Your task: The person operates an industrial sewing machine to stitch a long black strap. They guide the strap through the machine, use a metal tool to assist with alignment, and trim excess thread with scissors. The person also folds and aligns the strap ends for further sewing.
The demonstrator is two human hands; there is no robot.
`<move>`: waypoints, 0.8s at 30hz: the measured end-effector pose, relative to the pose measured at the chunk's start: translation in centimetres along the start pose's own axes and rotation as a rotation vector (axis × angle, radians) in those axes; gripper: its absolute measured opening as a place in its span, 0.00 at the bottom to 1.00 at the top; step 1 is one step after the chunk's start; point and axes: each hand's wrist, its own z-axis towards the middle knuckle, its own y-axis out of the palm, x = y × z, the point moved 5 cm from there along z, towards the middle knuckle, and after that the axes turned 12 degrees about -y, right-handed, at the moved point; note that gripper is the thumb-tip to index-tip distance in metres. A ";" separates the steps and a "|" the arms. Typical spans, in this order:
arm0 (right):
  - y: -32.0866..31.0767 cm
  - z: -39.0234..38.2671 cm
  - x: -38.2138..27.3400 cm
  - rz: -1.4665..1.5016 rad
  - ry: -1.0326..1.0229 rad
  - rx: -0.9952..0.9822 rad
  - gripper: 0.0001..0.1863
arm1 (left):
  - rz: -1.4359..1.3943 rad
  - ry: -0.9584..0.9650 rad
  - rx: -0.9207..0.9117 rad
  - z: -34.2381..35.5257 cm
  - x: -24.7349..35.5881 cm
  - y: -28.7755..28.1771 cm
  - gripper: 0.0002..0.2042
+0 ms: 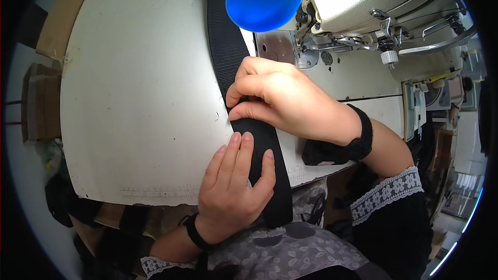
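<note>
A long black strip of ribbed webbing (224,39) runs down the white table from the top edge toward me. Its nearer part looks like a smoother black fabric piece (277,184), which hangs past the table's front edge; whether the two are joined is hidden under my hands. My right hand (290,93) pinches the strip's left edge between thumb and curled fingers. Just below it, my left hand (233,181) lies flat on the black fabric with its fingers stretched out. Both wrists carry black bands.
A sewing machine (363,0) stands at the upper right, with its metal plate (277,46) beside the webbing. A blue rounded object (267,0) hangs over the top of the strip. A small black item (321,153) lies under my right wrist. Cardboard boxes (45,101) are at the left.
</note>
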 end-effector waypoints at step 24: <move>1.6 -0.5 -2.3 -0.270 -0.046 0.013 0.08 | -0.045 0.000 -0.018 0.0 -0.1 0.1 0.12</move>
